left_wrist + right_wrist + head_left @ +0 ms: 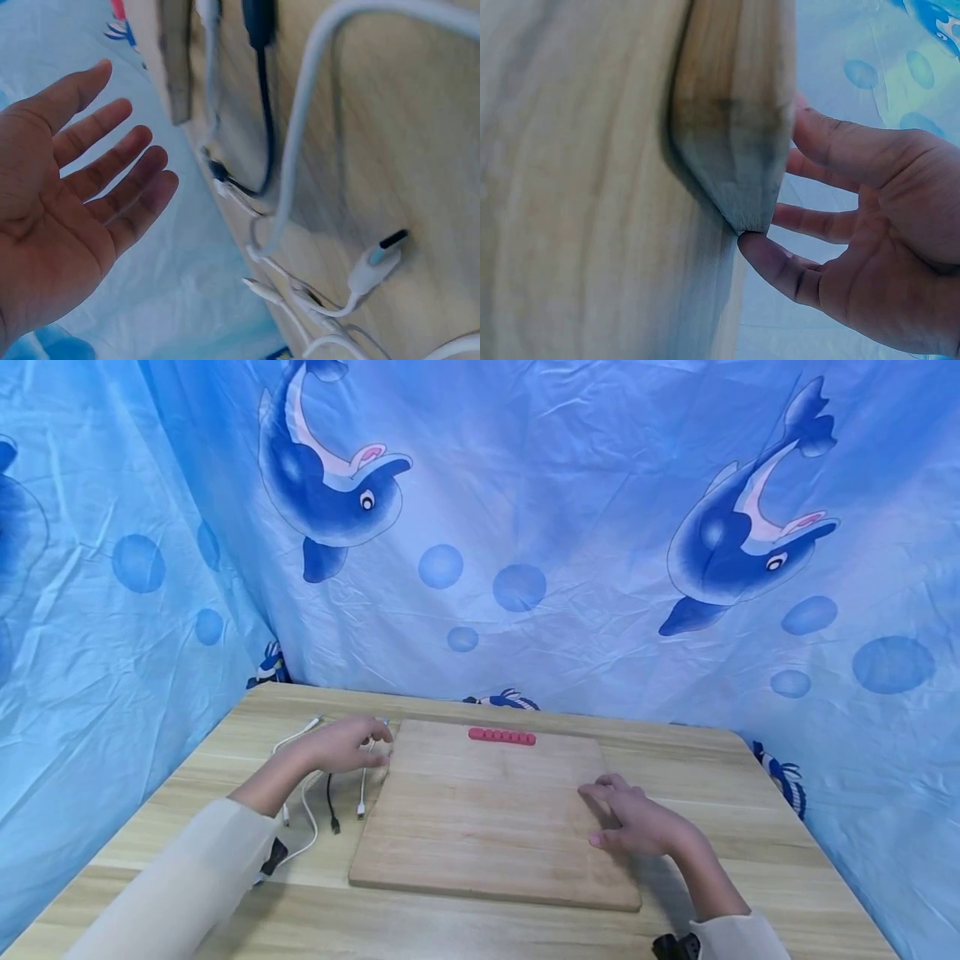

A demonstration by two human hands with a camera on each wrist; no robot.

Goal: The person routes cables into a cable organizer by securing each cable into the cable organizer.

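Note:
A square wooden board [480, 810] lies flat on the table. Near its far edge sits a red slotted strip [502, 737], which looks like a cable organizer. My left hand [347, 745] is held above the cables beside the board's left edge; in the left wrist view its fingers [112, 187] are spread and hold nothing. At the right edge of the board is my right hand [637, 820], fingers apart. In the right wrist view this hand [885, 217] is at the board's edge [735, 127], with fingertips appearing to touch it but not curled round it.
Several white cables [309, 814] and a black cable [332, 814] lie left of the board, some partly hidden by the left arm. One white USB plug [375, 266] shows close up. A blue dolphin-print curtain [570, 527] surrounds the wooden table [705, 785].

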